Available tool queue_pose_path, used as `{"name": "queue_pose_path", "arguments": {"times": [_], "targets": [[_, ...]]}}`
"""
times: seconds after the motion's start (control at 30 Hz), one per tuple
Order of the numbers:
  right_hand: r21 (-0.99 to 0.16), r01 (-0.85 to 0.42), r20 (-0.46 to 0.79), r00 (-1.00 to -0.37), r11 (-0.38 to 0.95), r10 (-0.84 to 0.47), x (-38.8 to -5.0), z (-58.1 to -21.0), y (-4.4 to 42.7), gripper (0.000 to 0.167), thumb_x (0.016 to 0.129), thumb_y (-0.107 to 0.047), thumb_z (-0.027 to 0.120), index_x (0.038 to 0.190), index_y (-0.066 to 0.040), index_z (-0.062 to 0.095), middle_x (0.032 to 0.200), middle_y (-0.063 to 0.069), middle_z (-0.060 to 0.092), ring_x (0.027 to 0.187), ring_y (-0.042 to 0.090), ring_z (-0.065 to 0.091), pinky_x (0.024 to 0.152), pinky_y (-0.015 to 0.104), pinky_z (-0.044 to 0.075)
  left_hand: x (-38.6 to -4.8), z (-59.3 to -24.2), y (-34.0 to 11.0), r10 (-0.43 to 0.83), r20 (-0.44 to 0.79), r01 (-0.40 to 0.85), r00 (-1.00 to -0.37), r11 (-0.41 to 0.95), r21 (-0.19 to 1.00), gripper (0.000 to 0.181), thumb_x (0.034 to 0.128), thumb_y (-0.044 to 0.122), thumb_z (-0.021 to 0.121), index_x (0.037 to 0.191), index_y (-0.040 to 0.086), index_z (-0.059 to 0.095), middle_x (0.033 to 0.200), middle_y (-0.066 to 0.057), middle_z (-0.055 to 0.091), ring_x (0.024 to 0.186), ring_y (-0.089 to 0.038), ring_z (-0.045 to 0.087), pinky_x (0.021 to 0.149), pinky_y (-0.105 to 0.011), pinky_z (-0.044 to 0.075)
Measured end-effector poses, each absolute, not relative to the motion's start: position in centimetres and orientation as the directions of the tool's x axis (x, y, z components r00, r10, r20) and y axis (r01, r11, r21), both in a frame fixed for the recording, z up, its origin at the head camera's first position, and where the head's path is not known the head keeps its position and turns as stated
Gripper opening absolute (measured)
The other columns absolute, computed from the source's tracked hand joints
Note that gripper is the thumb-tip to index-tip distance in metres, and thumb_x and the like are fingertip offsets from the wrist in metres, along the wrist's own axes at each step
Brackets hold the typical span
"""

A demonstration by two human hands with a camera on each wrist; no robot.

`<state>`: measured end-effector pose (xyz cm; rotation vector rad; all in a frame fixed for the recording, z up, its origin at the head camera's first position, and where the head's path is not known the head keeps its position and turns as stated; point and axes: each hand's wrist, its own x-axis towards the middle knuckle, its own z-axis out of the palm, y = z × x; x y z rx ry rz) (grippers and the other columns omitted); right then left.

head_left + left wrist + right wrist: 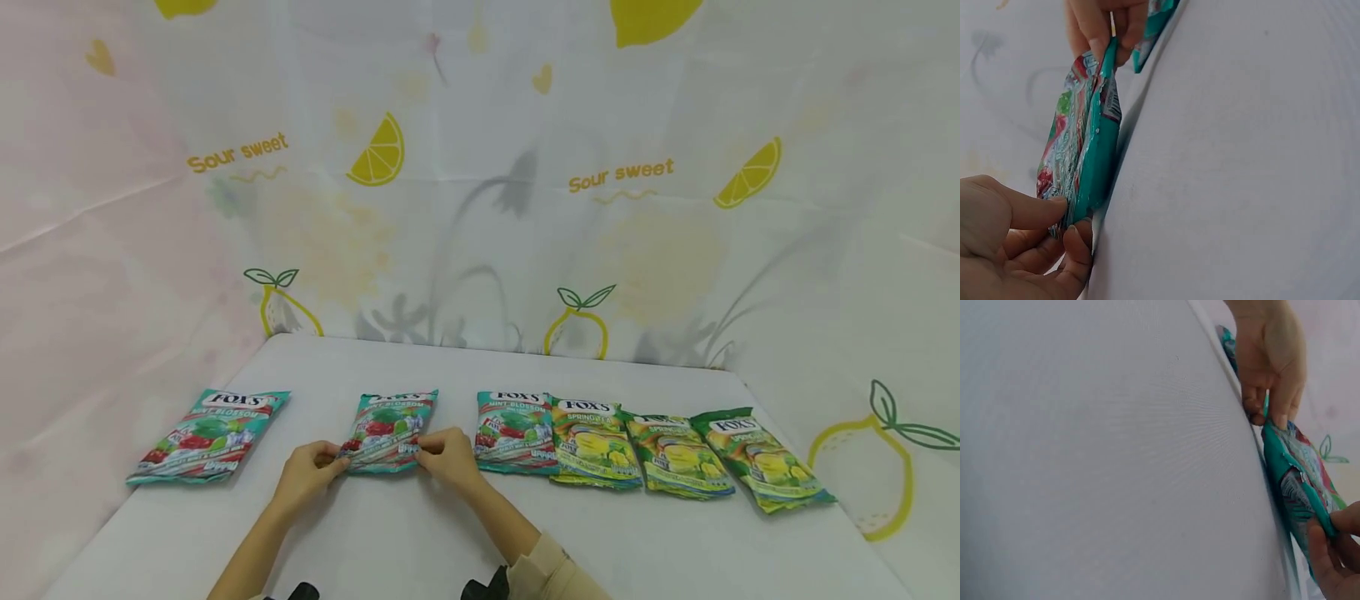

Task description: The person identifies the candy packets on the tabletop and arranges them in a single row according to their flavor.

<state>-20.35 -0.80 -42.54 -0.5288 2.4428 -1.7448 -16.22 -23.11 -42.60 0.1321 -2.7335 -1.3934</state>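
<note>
A teal FOX'S candy bag (390, 429) with pictures of red fruit lies near the middle of the white table, print side up. At its lower left corner my left hand (309, 473) pinches the wrapper between thumb and fingers. My right hand (450, 457) pinches the lower right corner. In the left wrist view the bag's (1094, 144) near edge shows as a plain teal strip between both hands. The right wrist view shows the same bag (1297, 469), its folded edge gripped by the right thumb and fingers (1319, 547).
Another teal candy bag (210, 437) lies at the far left. Right of my hands, a third teal bag (513, 433) touches a yellow-green bag (596, 442) in a row with two more yellow-green bags (678, 457), (765, 458). A lemon-printed curtain (465, 233) stands behind the table (390, 542).
</note>
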Motion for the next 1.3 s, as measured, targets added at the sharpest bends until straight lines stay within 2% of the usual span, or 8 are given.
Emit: {"name": "queue_pose_path", "arguments": {"times": [0.2,0.4,0.6,0.73,1.07,1.3], "targets": [[-0.917,-0.299,0.196,-0.914,0.265,-0.355,-19.5,-42.3,0.0,0.021,0.082,0.005,0.063,0.100,0.014,0.066,0.100,0.024,0.067,0.082,0.026,0.067,0.064,0.021,0.053,-15.7,-42.2,-22.4,-0.101,0.049,-0.019,-0.994,0.583,0.812,0.012,0.0871,0.003,0.061,0.093,-0.008,0.062,0.089,-0.018,0.067,0.080,-0.019,0.056,0.062,-0.026,0.044],[-0.891,-0.373,0.266,-0.891,0.258,-0.369,-19.1,-42.5,0.7,0.020,0.082,0.007,0.062,0.100,0.014,0.066,0.098,0.025,0.067,0.079,0.027,0.067,0.062,0.018,0.052,-15.4,-41.8,-21.7,-0.102,0.099,0.021,-0.990,0.585,0.811,0.007,0.0853,0.001,0.063,0.089,-0.005,0.064,0.083,-0.013,0.068,0.073,-0.014,0.054,0.059,-0.023,0.042],[-0.884,-0.390,0.286,-0.887,0.258,-0.362,-19.1,-42.5,1.3,0.020,0.083,0.008,0.061,0.101,0.014,0.066,0.094,0.024,0.068,0.073,0.020,0.065,0.057,0.014,0.047,-15.4,-41.8,-21.0,-0.105,0.123,0.042,-0.987,0.563,0.825,0.005,0.0839,-0.001,0.064,0.087,-0.005,0.064,0.076,-0.009,0.066,0.065,-0.011,0.051,0.055,-0.022,0.041],[-0.881,-0.399,0.297,-0.884,0.254,-0.360,-19.1,-42.4,1.8,0.020,0.083,0.008,0.061,0.101,0.013,0.066,0.092,0.023,0.069,0.070,0.017,0.063,0.055,0.013,0.046,-15.5,-41.8,-20.6,-0.100,0.123,0.048,-0.987,0.554,0.831,0.005,0.0850,0.001,0.064,0.087,-0.004,0.063,0.078,-0.009,0.066,0.067,-0.012,0.052,0.057,-0.022,0.042],[-0.880,-0.401,0.308,-0.889,0.252,-0.339,-19.4,-42.1,2.7,0.020,0.083,0.009,0.061,0.101,0.014,0.065,0.097,0.025,0.067,0.073,0.029,0.067,0.060,0.017,0.051,-16.0,-41.6,-19.6,-0.103,0.145,0.072,-0.984,0.519,0.852,0.005,0.0852,-0.002,0.063,0.088,-0.006,0.063,0.081,-0.012,0.067,0.070,-0.015,0.057,0.058,-0.021,0.045],[-0.861,-0.423,0.333,-0.889,0.284,-0.315,-20.1,-42.2,3.2,0.020,0.081,0.011,0.060,0.100,0.013,0.066,0.094,0.026,0.068,0.069,0.026,0.065,0.057,0.016,0.048,-16.9,-41.9,-18.8,-0.112,0.148,0.076,-0.983,0.486,0.871,0.004,0.0846,-0.003,0.062,0.087,-0.005,0.065,0.078,-0.010,0.066,0.068,-0.014,0.057,0.058,-0.021,0.045]]}}
